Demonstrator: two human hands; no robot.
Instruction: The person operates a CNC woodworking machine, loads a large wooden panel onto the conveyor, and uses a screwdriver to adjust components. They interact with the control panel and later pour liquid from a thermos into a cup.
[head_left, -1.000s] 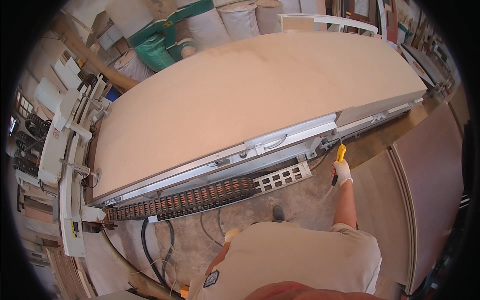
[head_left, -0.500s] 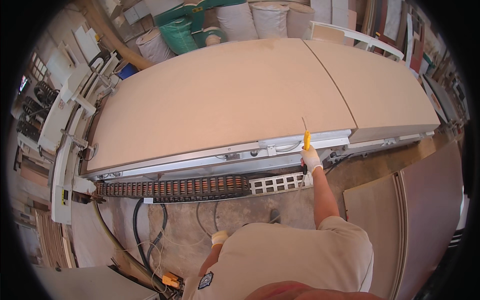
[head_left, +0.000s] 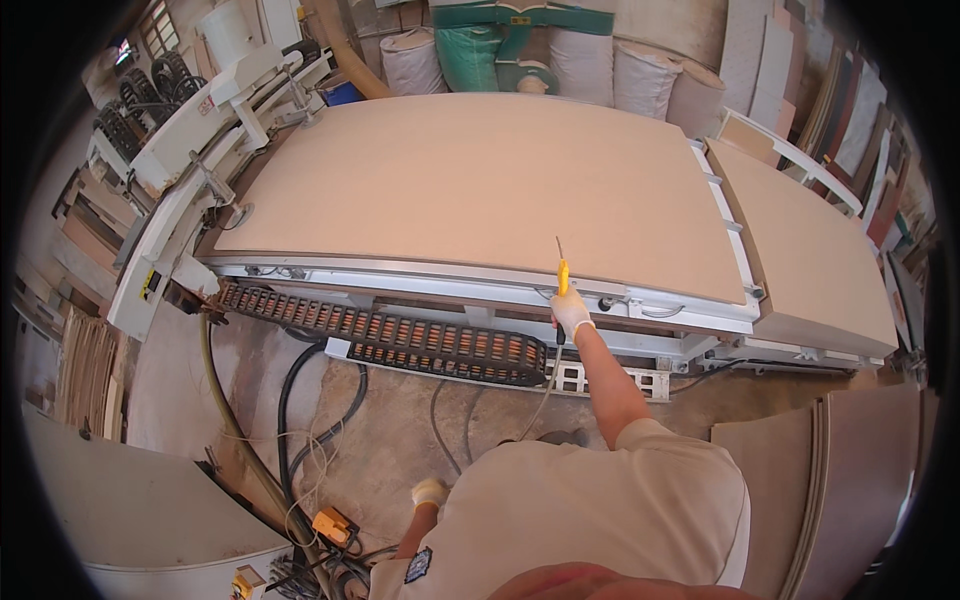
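In its pale work glove, my right hand (head_left: 571,312) grips a yellow air blow gun (head_left: 563,275) with a thin metal nozzle. A hose (head_left: 546,402) runs down from the gun toward the floor. The nozzle points away from me over the front edge of a large tan board (head_left: 470,185) on the machine's bed; contact cannot be made out. My left hand (head_left: 430,492), also gloved, hangs low by my side above the floor, its fingers too small and turned away to read.
A black cable chain (head_left: 400,335) runs along the machine's front. The white gantry (head_left: 175,205) stands at left, a stack of tan boards (head_left: 815,255) at right. Dark hoses (head_left: 290,430) and an orange-yellow foot pedal (head_left: 333,524) lie on the floor. Panels (head_left: 860,470) stand near right.
A gap with white frame parts has opened between the large board and the right stack. My right hand has moved left along the board's front edge with the blow gun. The view has shifted.
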